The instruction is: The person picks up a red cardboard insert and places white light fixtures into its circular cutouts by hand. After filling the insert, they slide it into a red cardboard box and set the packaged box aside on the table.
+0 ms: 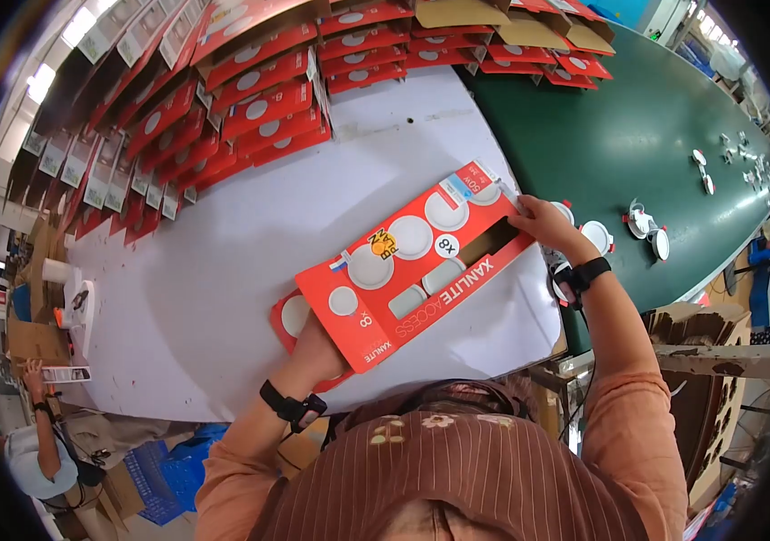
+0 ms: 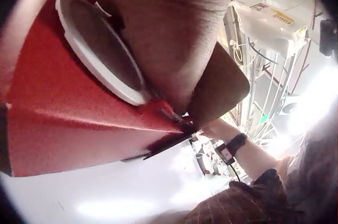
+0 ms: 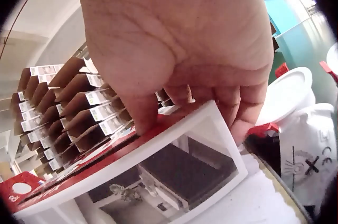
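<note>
A red XANLITE light carton (image 1: 403, 236) lies at a slant above the white table, its printed face up. Pale round lights (image 1: 444, 275) show through the cut-out window. At the carton's far right end my right hand (image 1: 543, 224) grips the edge, thumb on one side and fingers on the other, clearest in the right wrist view (image 3: 179, 39). My left hand (image 1: 317, 350) reaches in at the near left end, between the carton's face and a red flap (image 1: 290, 317). Its fingers are hidden by the cardboard. The left wrist view shows that flap with a white-ringed disc (image 2: 100, 49) beside the wrist.
Stacked red cartons (image 1: 259, 108) with open ends line the table's back. Loose white downlights (image 1: 597, 236) lie to the right, by and on the green table (image 1: 583, 135). Another person's hand (image 1: 35, 383) is at far left. A blue crate (image 1: 152, 482) stands on the floor.
</note>
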`<state>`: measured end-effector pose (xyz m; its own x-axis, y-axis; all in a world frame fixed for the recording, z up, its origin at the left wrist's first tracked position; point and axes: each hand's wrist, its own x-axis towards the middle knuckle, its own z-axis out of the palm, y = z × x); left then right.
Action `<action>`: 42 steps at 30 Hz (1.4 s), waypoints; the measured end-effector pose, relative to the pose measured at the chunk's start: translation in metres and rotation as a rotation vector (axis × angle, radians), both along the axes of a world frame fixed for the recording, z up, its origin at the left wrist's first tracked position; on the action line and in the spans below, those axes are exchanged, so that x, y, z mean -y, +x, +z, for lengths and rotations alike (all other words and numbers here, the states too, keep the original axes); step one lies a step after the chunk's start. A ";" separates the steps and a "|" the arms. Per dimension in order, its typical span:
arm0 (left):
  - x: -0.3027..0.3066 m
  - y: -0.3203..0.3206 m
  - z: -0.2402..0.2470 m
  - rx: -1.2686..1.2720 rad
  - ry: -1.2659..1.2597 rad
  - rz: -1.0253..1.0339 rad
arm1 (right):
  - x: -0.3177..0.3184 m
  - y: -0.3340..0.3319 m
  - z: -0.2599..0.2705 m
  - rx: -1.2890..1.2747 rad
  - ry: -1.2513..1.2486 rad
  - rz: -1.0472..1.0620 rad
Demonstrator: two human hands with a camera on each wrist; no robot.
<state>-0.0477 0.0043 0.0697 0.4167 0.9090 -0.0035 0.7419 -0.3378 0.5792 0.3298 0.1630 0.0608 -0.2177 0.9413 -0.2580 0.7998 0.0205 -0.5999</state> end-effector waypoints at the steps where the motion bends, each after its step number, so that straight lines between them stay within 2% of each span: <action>1: 0.000 -0.001 -0.001 0.004 -0.011 0.004 | 0.000 -0.005 0.007 0.050 -0.089 -0.020; 2: -0.001 -0.002 -0.002 0.049 -0.017 0.001 | 0.006 -0.011 0.007 0.053 -0.100 -0.015; 4: 0.001 -0.004 -0.004 0.100 -0.029 0.008 | 0.025 -0.027 0.006 0.288 0.701 -0.005; 5: 0.001 -0.004 -0.002 0.146 -0.013 0.013 | 0.033 -0.041 0.018 0.251 0.772 0.086; 6: 0.000 -0.003 0.000 0.194 0.007 0.016 | 0.045 -0.051 0.019 0.166 0.688 0.189; 7: 0.000 -0.001 0.001 0.205 0.020 0.014 | 0.055 -0.055 0.017 0.169 0.654 0.421; 8: 0.003 0.001 0.002 0.184 0.024 0.094 | 0.068 -0.069 0.020 -0.011 0.535 0.452; 9: 0.006 0.002 0.002 0.163 0.023 0.175 | 0.084 -0.080 0.027 -0.069 0.502 0.454; 15: 0.033 -0.017 -0.007 0.124 0.095 0.148 | 0.114 -0.095 0.016 0.156 0.618 0.523; 19: 0.035 -0.024 -0.009 0.096 0.167 0.075 | 0.114 -0.110 0.032 0.180 0.686 0.576; 20: 0.040 -0.027 -0.007 0.105 0.159 0.093 | 0.118 -0.117 0.035 0.075 0.587 0.598; 21: 0.048 -0.033 -0.002 -0.014 0.208 0.055 | 0.124 -0.122 0.035 -0.030 0.481 0.613; 22: 0.054 -0.039 0.001 -0.136 0.259 0.010 | 0.128 -0.126 0.029 -0.028 0.470 0.621; 24: 0.069 -0.059 -0.009 -0.225 0.191 0.013 | 0.130 -0.134 0.017 -0.001 0.438 0.647; 26: 0.083 -0.068 -0.012 -0.173 0.284 0.216 | 0.129 -0.140 0.021 0.063 0.489 0.656; 27: 0.091 -0.074 -0.016 -0.178 0.281 0.219 | 0.129 -0.142 0.023 0.099 0.480 0.655; 28: 0.096 -0.078 -0.021 -0.135 0.306 0.401 | 0.127 -0.143 0.025 0.140 0.475 0.656; 29: 0.098 -0.081 -0.025 -0.088 0.333 0.586 | 0.123 -0.141 0.022 0.076 0.470 0.694; 30: 0.100 -0.084 -0.030 -0.086 0.337 0.599 | 0.119 -0.134 0.026 0.078 0.475 0.707; 32: 0.107 -0.096 -0.028 -0.055 -0.047 0.910 | 0.095 -0.122 0.034 -0.133 0.521 0.639; 33: 0.109 -0.105 -0.040 0.161 -0.244 0.944 | 0.079 -0.112 0.033 -0.201 0.429 0.438; 34: 0.111 -0.106 -0.036 0.157 -0.221 0.990 | 0.062 -0.095 0.031 -0.259 0.325 0.229; 35: 0.109 -0.100 -0.033 0.278 -0.345 0.983 | 0.036 -0.076 0.023 0.017 0.699 0.223; 36: 0.105 -0.095 -0.031 0.404 -0.473 0.959 | 0.022 -0.062 0.020 0.140 0.658 0.078; 38: 0.097 -0.094 -0.015 0.389 -0.546 0.932 | -0.011 -0.027 -0.014 0.175 0.467 -0.048; 40: 0.093 -0.093 -0.018 0.381 -0.634 0.893 | -0.024 -0.017 -0.026 -0.056 -0.196 -0.107; 42: 0.093 -0.089 -0.038 0.454 -0.362 0.782 | -0.014 -0.027 -0.029 -0.145 -0.203 -0.120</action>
